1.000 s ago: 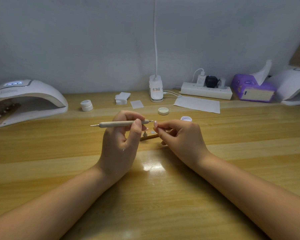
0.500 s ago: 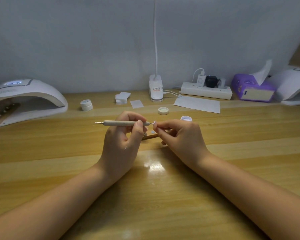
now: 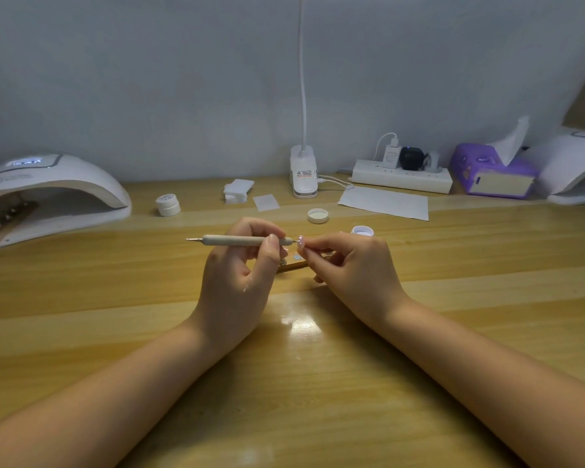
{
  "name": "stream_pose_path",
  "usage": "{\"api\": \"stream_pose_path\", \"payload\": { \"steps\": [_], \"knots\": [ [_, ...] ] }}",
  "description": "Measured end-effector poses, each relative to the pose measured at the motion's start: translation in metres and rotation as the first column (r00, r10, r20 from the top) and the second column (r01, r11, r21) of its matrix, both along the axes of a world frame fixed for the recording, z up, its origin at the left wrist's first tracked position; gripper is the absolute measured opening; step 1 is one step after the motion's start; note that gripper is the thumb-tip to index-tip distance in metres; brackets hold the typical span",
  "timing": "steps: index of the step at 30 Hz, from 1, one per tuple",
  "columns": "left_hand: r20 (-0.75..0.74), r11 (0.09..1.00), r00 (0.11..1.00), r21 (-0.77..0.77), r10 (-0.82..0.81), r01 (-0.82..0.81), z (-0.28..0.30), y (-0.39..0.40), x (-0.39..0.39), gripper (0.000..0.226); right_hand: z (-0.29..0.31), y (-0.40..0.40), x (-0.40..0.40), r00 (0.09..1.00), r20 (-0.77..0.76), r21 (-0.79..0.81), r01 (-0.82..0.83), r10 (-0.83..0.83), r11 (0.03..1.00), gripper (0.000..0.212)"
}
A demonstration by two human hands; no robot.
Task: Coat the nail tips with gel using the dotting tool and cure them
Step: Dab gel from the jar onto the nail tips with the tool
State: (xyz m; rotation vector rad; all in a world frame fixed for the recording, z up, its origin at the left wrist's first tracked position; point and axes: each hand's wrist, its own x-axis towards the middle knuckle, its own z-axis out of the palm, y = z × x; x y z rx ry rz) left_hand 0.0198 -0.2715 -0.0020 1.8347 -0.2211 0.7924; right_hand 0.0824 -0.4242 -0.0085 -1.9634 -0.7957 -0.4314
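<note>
A nail tip, pale and glossy, sits pinched in the fingers of the person's right hand above the bench, the dotting tool in the left hand touching its face. Left fingers curl round the tool's shaft. An open gel pot stands just behind. In the lit curing lamp at far left, a strip that seems to carry more tips suggests coating is partly done.

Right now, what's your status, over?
Left hand grips dotting tool. Right hand pinches nail tip. Tool's end at the tip. Nothing in the way.
</note>
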Motion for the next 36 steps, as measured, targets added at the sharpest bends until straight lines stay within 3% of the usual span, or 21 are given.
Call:
{"api": "stream_pose_path", "payload": {
  "steps": [21, 26, 36],
  "knots": [
    [0.089, 0.995, 0.996, -0.092, -0.014, 0.023, 0.0029, 0.0008, -0.0002, 0.009, -0.0002, 0.0003, 0.001, 1.0, -0.031, 0.004, -0.006, 0.007, 1.0, 0.016],
    [0.057, 0.999, 0.998, -0.033, -0.038, 0.04, 0.0018, 0.0006, -0.001, 0.018, -0.0006, 0.0005, 0.0018, 0.998, -0.058, 0.017, 0.003, -0.002, 1.0, 0.015],
    [0.038, 0.999, 0.999, 0.01, -0.037, 0.037, 0.0013, -0.0005, -0.0012, 0.009, -0.0006, 0.0002, 0.0012, 0.998, -0.058, 0.025, 0.007, -0.006, 1.0, 0.014]
  ]
}}
